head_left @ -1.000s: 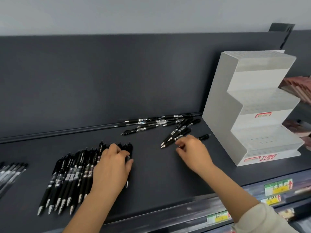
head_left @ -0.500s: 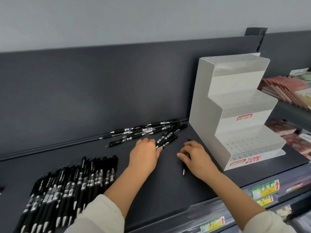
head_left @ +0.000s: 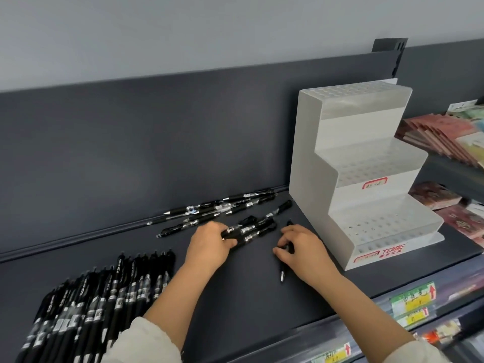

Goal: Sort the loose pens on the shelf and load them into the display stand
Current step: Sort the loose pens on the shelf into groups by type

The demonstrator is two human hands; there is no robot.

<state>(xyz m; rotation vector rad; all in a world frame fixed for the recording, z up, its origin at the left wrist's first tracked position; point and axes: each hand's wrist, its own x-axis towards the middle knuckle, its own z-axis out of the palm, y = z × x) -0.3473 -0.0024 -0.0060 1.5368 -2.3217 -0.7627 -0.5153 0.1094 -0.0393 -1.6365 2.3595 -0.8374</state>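
Head view: the left hand (head_left: pixel 209 246) rests on the dark shelf (head_left: pixel 235 305). Its fingers and thumb are curled round the tip ends of a cluster of pens (head_left: pixel 255 227), several black ones lying askew. Just beside it, the right hand (head_left: pixel 303 248) has its fingers curled round 1 single pen (head_left: pixel 282 269). That pen's tip points to the shelf's front edge and its clicker end pokes out past the knuckles. The white display stand (head_left: pixel 306 166), 3 stepped tiers of holes, stands just right of that hand. Loose pens (head_left: pixel 222 208) lie along the back wall. A row of pens (head_left: pixel 110 292) lies side by side at lower left. Price labels (head_left: pixel 411 301) line the front edge, and packets (head_left: pixel 445 137) fill the shelves at right.
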